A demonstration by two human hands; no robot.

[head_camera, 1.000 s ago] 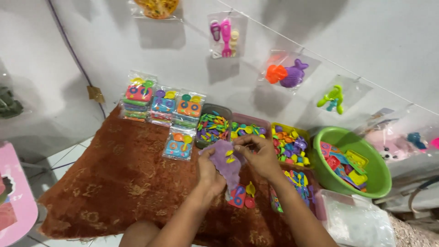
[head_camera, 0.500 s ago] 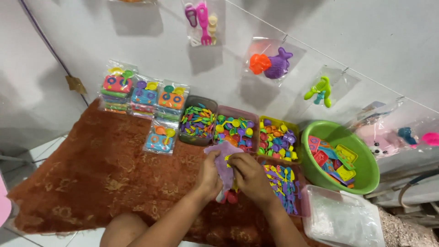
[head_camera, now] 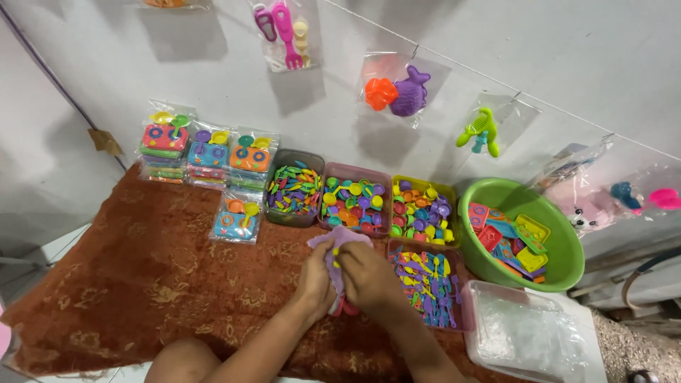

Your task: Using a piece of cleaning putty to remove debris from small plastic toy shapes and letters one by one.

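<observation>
While both hands, left (head_camera: 316, 278) & right (head_camera: 365, 273), pinch the purple toy piece (head_camera: 339, 245), we'd keep grip snug; small bits underneath prob hidden.

– From my remote seat it looked like a home packing spot for small toys, set up on the floor.

– What showed it?

– I saw a patterned rust-brown rug (head_camera: 142, 269), plastic tubs of sorted coloured toy pieces (head_camera: 355, 206), sealed clear toy packets stacked (head_camera: 206, 152), and sample bags hung along a wall string (head_camera: 394, 89).
</observation>
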